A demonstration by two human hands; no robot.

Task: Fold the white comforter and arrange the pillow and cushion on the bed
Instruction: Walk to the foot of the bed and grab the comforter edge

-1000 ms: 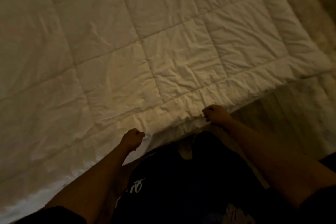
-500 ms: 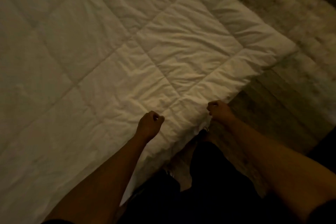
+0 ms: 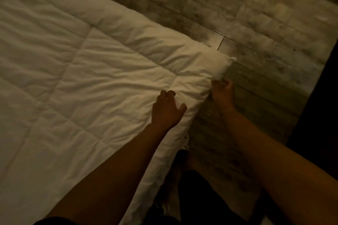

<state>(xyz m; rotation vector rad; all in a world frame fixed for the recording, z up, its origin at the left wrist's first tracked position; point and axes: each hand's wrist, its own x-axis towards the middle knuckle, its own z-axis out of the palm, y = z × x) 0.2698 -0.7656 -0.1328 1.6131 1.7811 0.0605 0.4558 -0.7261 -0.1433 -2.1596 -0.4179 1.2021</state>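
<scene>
The white quilted comforter (image 3: 87,82) lies spread flat and fills the left and middle of the head view, with one corner pointing right over the floor. My left hand (image 3: 167,109) rests on top of it near that corner, fingers spread and relaxed. At the comforter's edge, just below the corner, my right hand (image 3: 223,92) has its fingers curled round the hem. No pillow or cushion is in view.
Pale wood-plank flooring (image 3: 256,29) runs along the top and right of the comforter. A dark upright surface (image 3: 318,118) borders the floor at the far right. My dark-clothed legs (image 3: 197,197) stand at the comforter's near edge.
Both hands moved right along the comforter's edge toward its corner. My left hand went from a closed grip on the hem to lying spread on top. The right hand keeps its hold on the edge.
</scene>
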